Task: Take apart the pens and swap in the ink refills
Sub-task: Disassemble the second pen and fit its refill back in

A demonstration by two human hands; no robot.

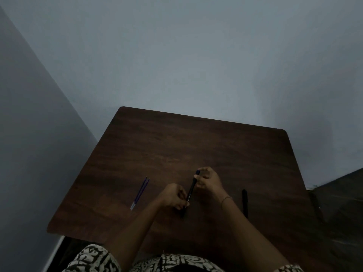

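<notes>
Early going, I judge: the left hand [172, 195] pinches the near end and the right hand [209, 183] the far, blue-tipped end of a slim black pen [191, 190], apparently not yet apart. Left of it, two thin purple refills [139, 193] lie unused on the dark wooden table [176, 138]; right of it lies a second black pen [245, 203].

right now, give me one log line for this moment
left hand: pinches pen lower end | right hand: grips upper end | two refills: on table, left | second pen: lying right

No text, brand or number can be read. Faint pale marks are seen on the black pen [191, 190], too blurred to be deciphered.
</notes>
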